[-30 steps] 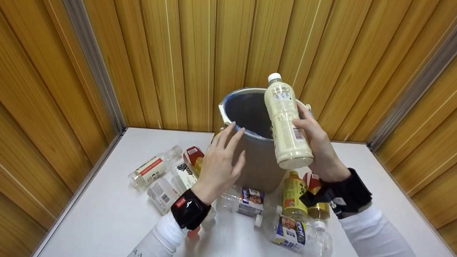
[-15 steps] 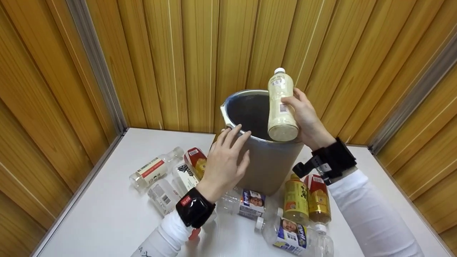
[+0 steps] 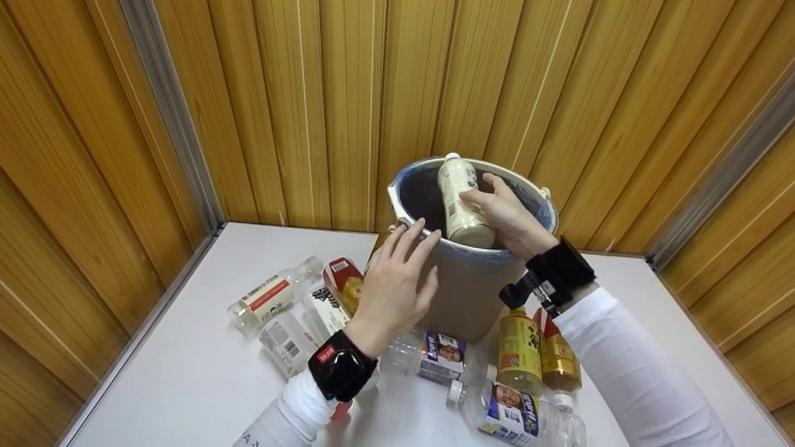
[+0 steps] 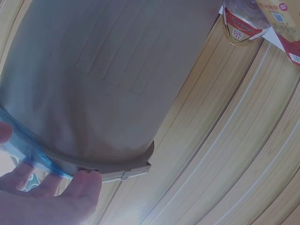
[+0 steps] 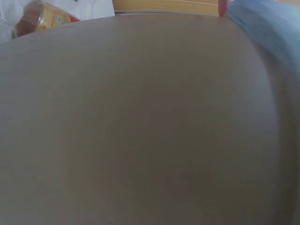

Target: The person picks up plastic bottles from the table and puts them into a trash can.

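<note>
While the left hand (image 3: 397,282) touches the bin (image 3: 466,298) at its rim, the right hand (image 3: 506,211) holds a cream bottle (image 3: 459,186) in the mouth

Bottle's tilted: white cap toward the far side, base toward the near side and facing the camera. Lower end is just inside the near rim, cap end around the level of the far rim.

Right fingers: closed round the bottle's side, thumb on top. Probably a side grip so the long body fits the opening. Right wrist view is mostly bin wall, no help on the grip.

Left fingers: loosely spread, near straight, tips on the near-left rim, not wrapped round anything. Reads as steadying the bin, maybe keeping the liner (image 4: 33,143) in place; it's folded over the edge, bluish and see-through.

Bin stands upright against the back of the table (image 3: 174,347), likely to be within reach of both hands. Loose bottles lie either side, e.g. a red-banded clear one (image 3: 264,298) and a yellow-labelled one (image 3: 519,354).

Looks: pale cream wrap, small dark print, waisted body, cap on, base duller and greyish. No dents that I can see. Can't tell if it's empty; the wrap hides the inside.
</note>
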`<act>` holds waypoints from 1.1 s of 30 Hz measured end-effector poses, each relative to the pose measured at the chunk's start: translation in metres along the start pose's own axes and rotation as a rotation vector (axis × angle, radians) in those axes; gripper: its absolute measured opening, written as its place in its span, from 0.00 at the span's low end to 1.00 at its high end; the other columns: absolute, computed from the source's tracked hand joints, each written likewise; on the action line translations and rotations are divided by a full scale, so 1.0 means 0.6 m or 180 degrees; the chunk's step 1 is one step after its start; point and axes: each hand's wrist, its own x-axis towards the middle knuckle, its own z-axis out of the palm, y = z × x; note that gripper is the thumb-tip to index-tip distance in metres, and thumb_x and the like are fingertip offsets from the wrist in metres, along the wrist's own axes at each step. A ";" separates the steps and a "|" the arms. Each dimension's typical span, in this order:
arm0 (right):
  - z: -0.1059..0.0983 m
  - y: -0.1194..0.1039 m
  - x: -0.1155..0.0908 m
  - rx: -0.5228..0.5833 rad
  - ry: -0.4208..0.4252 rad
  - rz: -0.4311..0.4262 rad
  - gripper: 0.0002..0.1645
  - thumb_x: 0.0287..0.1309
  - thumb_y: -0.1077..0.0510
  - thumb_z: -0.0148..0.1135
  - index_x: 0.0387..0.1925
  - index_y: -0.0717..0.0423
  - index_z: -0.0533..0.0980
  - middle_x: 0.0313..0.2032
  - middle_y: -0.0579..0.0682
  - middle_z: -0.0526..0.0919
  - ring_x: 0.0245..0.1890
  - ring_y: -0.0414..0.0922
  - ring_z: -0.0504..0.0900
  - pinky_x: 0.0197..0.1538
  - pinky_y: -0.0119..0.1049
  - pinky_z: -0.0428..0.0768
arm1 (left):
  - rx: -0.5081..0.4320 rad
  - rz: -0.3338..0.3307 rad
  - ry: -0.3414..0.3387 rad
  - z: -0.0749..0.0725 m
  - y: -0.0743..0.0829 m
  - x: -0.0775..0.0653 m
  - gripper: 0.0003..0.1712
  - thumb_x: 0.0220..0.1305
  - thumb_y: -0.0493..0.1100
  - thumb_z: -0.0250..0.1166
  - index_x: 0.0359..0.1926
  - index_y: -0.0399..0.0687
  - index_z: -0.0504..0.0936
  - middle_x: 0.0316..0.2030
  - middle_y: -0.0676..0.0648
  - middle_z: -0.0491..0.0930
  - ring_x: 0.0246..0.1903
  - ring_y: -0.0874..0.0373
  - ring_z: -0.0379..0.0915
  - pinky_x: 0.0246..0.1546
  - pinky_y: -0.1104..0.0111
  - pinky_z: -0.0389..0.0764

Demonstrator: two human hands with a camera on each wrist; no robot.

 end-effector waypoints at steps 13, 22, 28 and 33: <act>-0.005 -0.009 -0.030 -0.0120 0.0105 -0.0701 0.26 0.64 0.61 0.46 0.63 0.58 0.60 0.48 0.50 0.70 0.46 0.44 0.76 0.53 0.37 0.78 | -0.0094 0.0101 0.0092 -0.013 0.005 -0.004 0.26 0.62 0.49 0.55 0.62 0.56 0.69 0.65 0.49 0.65 0.64 0.52 0.62 0.63 0.56 0.67; 0.006 0.002 -0.096 0.0200 0.0257 -0.1628 0.14 0.60 0.69 0.49 0.46 0.60 0.74 0.36 0.52 0.80 0.30 0.42 0.78 0.32 0.29 0.78 | -0.0149 0.0146 0.0182 -0.027 -0.005 -0.035 0.23 0.60 0.46 0.57 0.58 0.55 0.73 0.60 0.50 0.71 0.60 0.55 0.66 0.61 0.59 0.69; 0.021 0.036 -0.146 0.0196 0.0109 -0.2192 0.10 0.59 0.71 0.49 0.41 0.67 0.74 0.28 0.53 0.80 0.24 0.43 0.75 0.24 0.29 0.74 | -0.0253 0.0207 0.0010 -0.031 -0.010 -0.065 0.23 0.60 0.45 0.57 0.58 0.55 0.73 0.60 0.49 0.71 0.59 0.55 0.67 0.60 0.58 0.70; 0.030 0.082 -0.172 0.0346 -0.0335 -0.2373 0.08 0.59 0.72 0.48 0.38 0.73 0.73 0.27 0.52 0.80 0.23 0.43 0.75 0.23 0.28 0.74 | -0.0290 0.0270 -0.0301 -0.021 -0.013 -0.095 0.24 0.61 0.45 0.57 0.60 0.56 0.71 0.61 0.49 0.70 0.58 0.55 0.69 0.59 0.58 0.71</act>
